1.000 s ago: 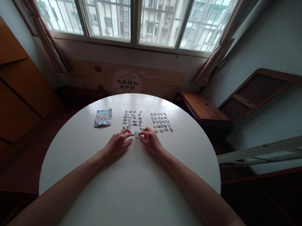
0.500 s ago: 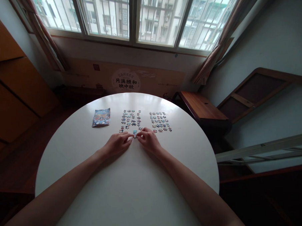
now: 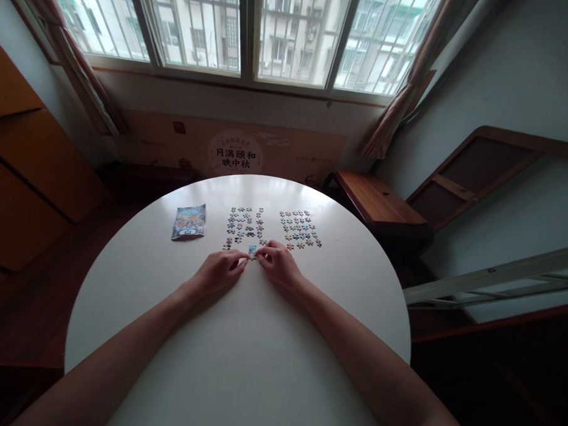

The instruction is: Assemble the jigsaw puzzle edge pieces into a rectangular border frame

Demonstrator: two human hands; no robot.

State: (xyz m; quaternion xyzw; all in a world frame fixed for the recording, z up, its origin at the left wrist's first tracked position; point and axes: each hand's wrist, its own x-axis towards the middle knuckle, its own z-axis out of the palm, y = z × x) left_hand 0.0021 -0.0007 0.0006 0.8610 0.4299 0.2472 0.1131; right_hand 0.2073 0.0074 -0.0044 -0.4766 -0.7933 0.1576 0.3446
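Observation:
A small joined strip of jigsaw puzzle pieces point(image 3: 252, 251), light blue at its far end, lies on the white table between my hands. My left hand point(image 3: 220, 268) pinches at its left edge, fingers closed together. From the right, my right hand point(image 3: 279, 262) has thumb and fingers bent against the opposite edge; the exact contact is partly hidden by the fingers. Just beyond lie loose jigsaw pieces point(image 3: 240, 225) in uneven rows. A second block of loose pieces point(image 3: 300, 227) is spread farther right in fairly neat rows.
The round white table point(image 3: 215, 367) carries a colourful printed packet point(image 3: 189, 222) at the left. Behind the table's right edge stands a brown wooden stool or small table point(image 3: 382, 199). A barred window point(image 3: 295, 36) and curtains are at the back.
Both hands stay around the joined strip. The right fingertips have drawn slightly away from the left ones, so more of the strip shows. The whole view has shifted a little.

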